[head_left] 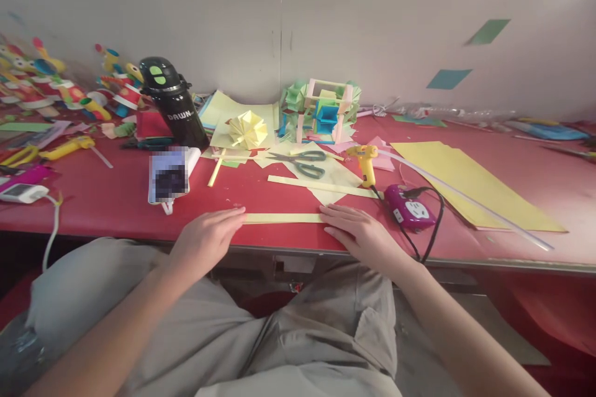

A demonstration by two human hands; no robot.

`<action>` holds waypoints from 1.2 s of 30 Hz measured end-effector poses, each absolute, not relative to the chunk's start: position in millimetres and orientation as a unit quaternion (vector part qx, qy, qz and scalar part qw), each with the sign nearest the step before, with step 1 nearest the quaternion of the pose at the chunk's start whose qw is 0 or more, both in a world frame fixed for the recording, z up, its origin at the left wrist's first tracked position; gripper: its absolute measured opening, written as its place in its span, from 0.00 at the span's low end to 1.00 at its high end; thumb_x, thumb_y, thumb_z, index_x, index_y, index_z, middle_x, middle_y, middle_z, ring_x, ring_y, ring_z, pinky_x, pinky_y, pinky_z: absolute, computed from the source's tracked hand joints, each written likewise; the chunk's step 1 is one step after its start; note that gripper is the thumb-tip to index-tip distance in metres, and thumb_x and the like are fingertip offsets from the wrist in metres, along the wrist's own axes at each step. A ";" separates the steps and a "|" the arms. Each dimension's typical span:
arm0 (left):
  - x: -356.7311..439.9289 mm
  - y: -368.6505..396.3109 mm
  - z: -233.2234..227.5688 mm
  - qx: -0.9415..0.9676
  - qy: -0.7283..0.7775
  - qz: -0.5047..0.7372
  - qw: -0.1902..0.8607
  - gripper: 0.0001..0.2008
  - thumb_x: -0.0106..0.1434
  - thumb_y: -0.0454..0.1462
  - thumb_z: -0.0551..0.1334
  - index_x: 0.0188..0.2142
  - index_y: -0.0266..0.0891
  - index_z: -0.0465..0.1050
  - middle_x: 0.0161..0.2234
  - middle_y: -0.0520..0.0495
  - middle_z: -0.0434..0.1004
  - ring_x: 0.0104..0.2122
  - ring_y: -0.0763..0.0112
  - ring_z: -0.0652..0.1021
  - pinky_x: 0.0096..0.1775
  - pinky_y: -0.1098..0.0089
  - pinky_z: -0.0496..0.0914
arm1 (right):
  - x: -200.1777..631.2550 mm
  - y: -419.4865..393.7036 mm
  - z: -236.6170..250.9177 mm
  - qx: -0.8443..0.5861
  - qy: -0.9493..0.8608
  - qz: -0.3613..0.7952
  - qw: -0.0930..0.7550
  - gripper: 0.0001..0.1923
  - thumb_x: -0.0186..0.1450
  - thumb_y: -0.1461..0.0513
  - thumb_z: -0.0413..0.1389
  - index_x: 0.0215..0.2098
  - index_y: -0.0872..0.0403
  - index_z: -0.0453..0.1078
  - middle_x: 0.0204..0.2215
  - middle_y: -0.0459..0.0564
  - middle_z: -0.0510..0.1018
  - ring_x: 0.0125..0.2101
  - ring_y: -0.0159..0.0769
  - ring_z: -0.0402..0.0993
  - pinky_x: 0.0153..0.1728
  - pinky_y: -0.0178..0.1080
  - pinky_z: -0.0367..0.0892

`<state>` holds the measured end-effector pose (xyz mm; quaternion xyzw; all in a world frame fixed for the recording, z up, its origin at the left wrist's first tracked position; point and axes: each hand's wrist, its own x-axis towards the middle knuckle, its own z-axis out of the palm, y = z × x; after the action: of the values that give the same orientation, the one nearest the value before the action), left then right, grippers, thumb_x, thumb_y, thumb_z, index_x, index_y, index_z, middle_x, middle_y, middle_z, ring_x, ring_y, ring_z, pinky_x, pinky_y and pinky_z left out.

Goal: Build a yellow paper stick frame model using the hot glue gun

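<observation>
A narrow pale yellow paper strip (pixel 284 218) lies flat along the front of the red table, its two ends covered by my hands. My left hand (pixel 205 237) rests on the left end with its fingers stretched out. On the right end lie the extended fingers of my right hand (pixel 358 232), the thumb lower and apart. Just beyond is a second yellow paper strip (pixel 321 187), partly over a pale yellow sheet (pixel 333 175). Green-handled scissors (pixel 305 164) lie open behind it. A yellow glue gun (pixel 367 164) sits right of them, with a clear glue stick trailing right.
A purple power socket (pixel 410 208) with a black cord is beside my right hand. Yellow sheets (pixel 470 183) cover the right side. A blurred-screen phone (pixel 168 177), black bottle (pixel 174 102), folded paper ball (pixel 248 129) and paper frame model (pixel 323 111) stand further back.
</observation>
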<state>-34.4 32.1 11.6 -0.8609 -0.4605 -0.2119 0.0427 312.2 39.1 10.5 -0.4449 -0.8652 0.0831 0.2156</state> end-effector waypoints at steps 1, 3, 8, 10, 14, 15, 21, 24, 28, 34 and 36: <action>-37.8 36.6 12.2 -0.866 -0.450 -0.213 0.044 0.16 0.70 0.35 0.52 0.48 0.40 0.78 0.50 0.46 0.80 0.47 0.63 0.81 0.49 0.62 0.75 | 311.0 41.0 10.5 -0.441 -0.865 0.074 0.228 0.17 0.72 0.60 0.50 0.55 0.50 0.74 0.54 0.50 0.77 0.55 0.44 0.73 0.57 0.49 0.70; -42.4 42.6 13.7 -0.875 -0.435 -0.206 0.053 0.17 0.69 0.32 0.52 0.47 0.40 0.79 0.48 0.47 0.81 0.45 0.63 0.81 0.46 0.61 0.76 | 309.8 45.0 11.2 -0.427 -0.869 0.062 0.243 0.15 0.71 0.63 0.50 0.50 0.49 0.77 0.49 0.50 0.81 0.49 0.42 0.77 0.51 0.46 0.74; -43.7 43.3 19.3 -0.903 -0.387 -0.165 0.092 0.20 0.67 0.28 0.49 0.48 0.38 0.78 0.47 0.44 0.81 0.44 0.61 0.80 0.45 0.60 0.76 | 312.8 53.3 15.3 -0.403 -0.886 0.046 0.225 0.19 0.69 0.69 0.48 0.48 0.50 0.77 0.46 0.51 0.81 0.44 0.40 0.78 0.43 0.42 0.75; -43.0 43.3 21.7 -0.911 -0.370 -0.154 0.100 0.19 0.67 0.28 0.50 0.49 0.37 0.77 0.47 0.44 0.81 0.44 0.61 0.80 0.45 0.61 0.75 | 312.7 56.2 18.4 -0.406 -0.884 0.057 0.222 0.18 0.70 0.68 0.47 0.49 0.51 0.76 0.44 0.53 0.81 0.43 0.41 0.78 0.42 0.42 0.75; -41.4 49.7 26.8 -0.909 -0.378 -0.161 0.067 0.17 0.69 0.31 0.50 0.48 0.38 0.76 0.44 0.43 0.81 0.42 0.63 0.80 0.45 0.64 0.74 | 307.4 63.3 28.3 -0.424 -0.865 0.133 0.232 0.14 0.71 0.65 0.48 0.46 0.53 0.75 0.41 0.53 0.80 0.41 0.40 0.78 0.42 0.40 0.73; -40.9 52.4 28.5 -0.908 -0.386 -0.158 0.047 0.16 0.70 0.32 0.51 0.48 0.39 0.77 0.43 0.43 0.81 0.42 0.64 0.80 0.44 0.66 0.74 | 305.9 65.4 30.7 -0.426 -0.862 0.151 0.230 0.13 0.70 0.65 0.48 0.44 0.53 0.75 0.41 0.53 0.80 0.40 0.39 0.77 0.42 0.39 0.72; -40.1 70.0 41.7 -0.900 -0.423 -0.101 -0.039 0.15 0.70 0.37 0.52 0.46 0.44 0.77 0.40 0.47 0.79 0.39 0.66 0.79 0.40 0.69 0.71 | 302.9 77.9 35.4 -0.439 -0.860 0.184 0.184 0.10 0.69 0.62 0.51 0.40 0.53 0.74 0.39 0.53 0.78 0.39 0.41 0.76 0.41 0.41 0.71; -41.0 76.4 46.8 -0.901 -0.427 -0.057 -0.044 0.14 0.69 0.37 0.52 0.46 0.45 0.76 0.39 0.47 0.78 0.37 0.67 0.79 0.38 0.69 0.70 | 303.9 81.0 35.4 -0.434 -0.864 0.195 0.165 0.09 0.69 0.62 0.51 0.41 0.53 0.74 0.40 0.53 0.77 0.40 0.41 0.76 0.42 0.42 0.70; -35.8 81.2 50.7 -0.905 -0.424 -0.016 -0.009 0.14 0.68 0.33 0.52 0.43 0.41 0.75 0.37 0.45 0.77 0.35 0.66 0.78 0.38 0.68 0.69 | 304.0 81.3 38.4 -0.435 -0.870 0.178 0.148 0.09 0.69 0.63 0.51 0.41 0.54 0.73 0.41 0.54 0.77 0.40 0.41 0.75 0.42 0.41 0.70; -17.2 83.0 57.8 -0.912 -0.396 0.039 0.099 0.10 0.63 0.28 0.54 0.38 0.37 0.73 0.36 0.43 0.76 0.36 0.61 0.78 0.37 0.64 0.69 | 298.2 79.1 44.3 -0.421 -0.894 0.107 0.108 0.11 0.69 0.65 0.51 0.44 0.54 0.74 0.41 0.54 0.77 0.42 0.42 0.74 0.41 0.41 0.69; -14.6 82.3 60.2 -0.912 -0.388 0.047 0.123 0.12 0.62 0.26 0.53 0.36 0.38 0.73 0.35 0.44 0.76 0.35 0.62 0.78 0.35 0.65 0.69 | 293.9 78.1 43.9 -0.413 -0.901 0.086 0.100 0.11 0.69 0.66 0.51 0.44 0.54 0.75 0.40 0.54 0.76 0.41 0.41 0.74 0.39 0.39 0.68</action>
<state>-14.6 82.3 60.2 -0.9123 -0.3875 0.0470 0.1234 293.9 78.1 43.9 -0.4133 -0.9009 0.0863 0.1004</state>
